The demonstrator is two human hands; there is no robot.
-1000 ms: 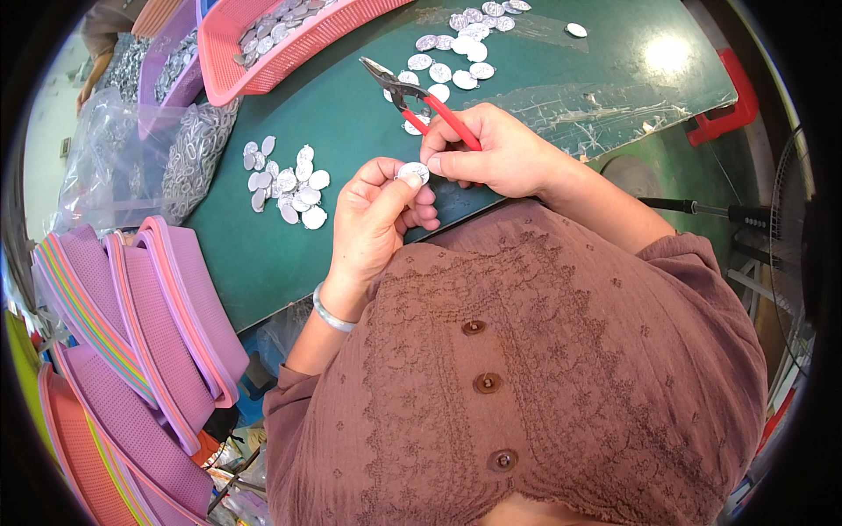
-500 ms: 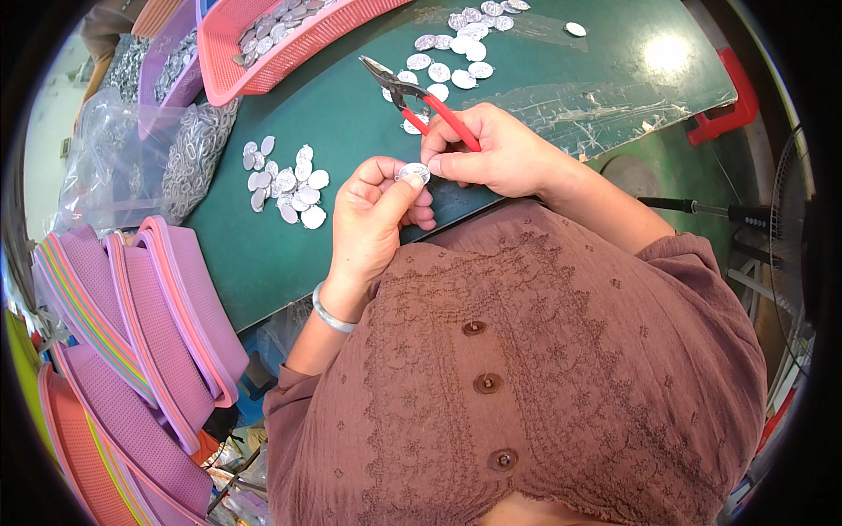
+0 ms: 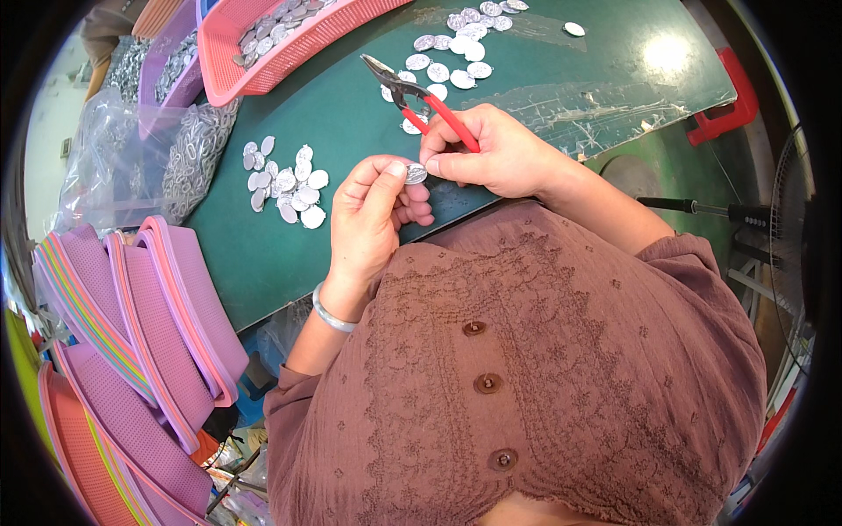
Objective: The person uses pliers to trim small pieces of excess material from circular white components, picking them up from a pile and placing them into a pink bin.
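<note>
— What's in the hands just now?

— The left hand [image 3: 373, 210], near the middle of the frame, has its thumb and fingers pinched together on a small silver disc [image 3: 416, 174]. The right hand [image 3: 495, 158] sits just to the right of it, fingertips touching the same disc from the other side.

— And the red thing?

— Pliers with red handles [image 3: 421, 101]. The right hand is closed around the handles, and the metal nose points up and to the left, over the green tabletop [image 3: 351, 105]. Whether the nose is gripping anything I can't tell; it looks slightly parted and free of the disc.

— So the disc is off the table?

— Yes, held between the two hands above the table's near edge, just above the brown shirt [image 3: 544, 368].

— What else lies about?

— A loose heap of the same silver discs [image 3: 285, 180] left of the left hand, on the green surface. Another scatter of discs [image 3: 456, 48] at the top centre, beyond the pliers' nose. A pink basket [image 3: 263, 61] at the upper left holds more metal pieces, with a purple basket [image 3: 167, 74] beside it.

— And down the left side?

— A stack of purple and pink trays [image 3: 149, 324] standing on edge, well apart from the hands. There's a clear bag of metal rings [image 3: 197, 149] above them, and a silver bangle [image 3: 329, 314] on the left wrist.
</note>
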